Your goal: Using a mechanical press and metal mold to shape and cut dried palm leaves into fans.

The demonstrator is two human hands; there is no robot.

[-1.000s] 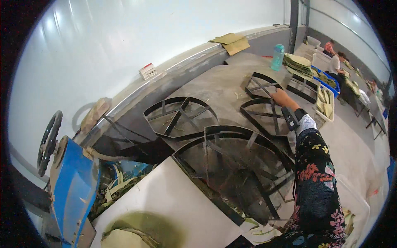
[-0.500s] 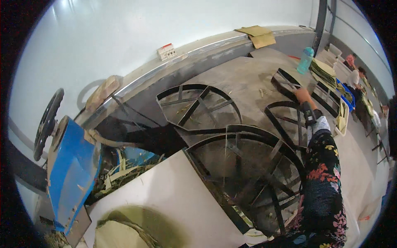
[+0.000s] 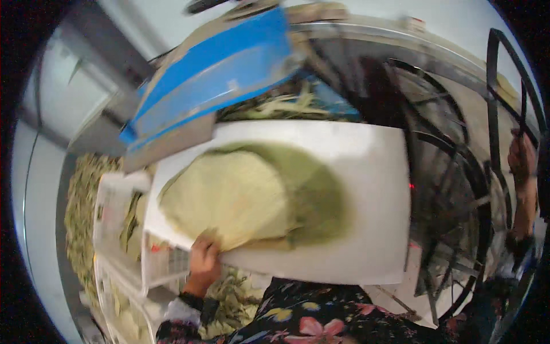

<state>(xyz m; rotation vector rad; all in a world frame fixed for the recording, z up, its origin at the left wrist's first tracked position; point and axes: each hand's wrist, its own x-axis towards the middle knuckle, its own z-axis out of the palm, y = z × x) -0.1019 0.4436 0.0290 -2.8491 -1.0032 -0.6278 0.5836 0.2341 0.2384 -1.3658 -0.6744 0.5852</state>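
A fan-shaped stack of pale green dried leaves [image 3: 235, 195] lies on the white board [image 3: 375, 229] in front of me, beside a greenish stain. At the stack's near edge, my left hand [image 3: 205, 264] has its fingers closed together on the leaves; motion blurs the fingertips. Far to the right, my right hand [image 3: 521, 155] grips a black metal frame [image 3: 497, 69] with curved and straight bars, raised on its edge. Several similar black frames [image 3: 452, 155] stand between the board and that hand.
Behind the board is a blue machine [image 3: 223, 63] with leaf scraps [image 3: 292, 103] beside it. White plastic crates [image 3: 121, 229] with leaf pieces stand at the left, next to a heap of scraps [image 3: 86, 212]. More leaves [image 3: 232, 301] lie below the board's near edge.
My view has swung left and down to the white board. The right hand, earlier reaching among the frames, now holds one raised. My left hand has come into view at the leaf stack.
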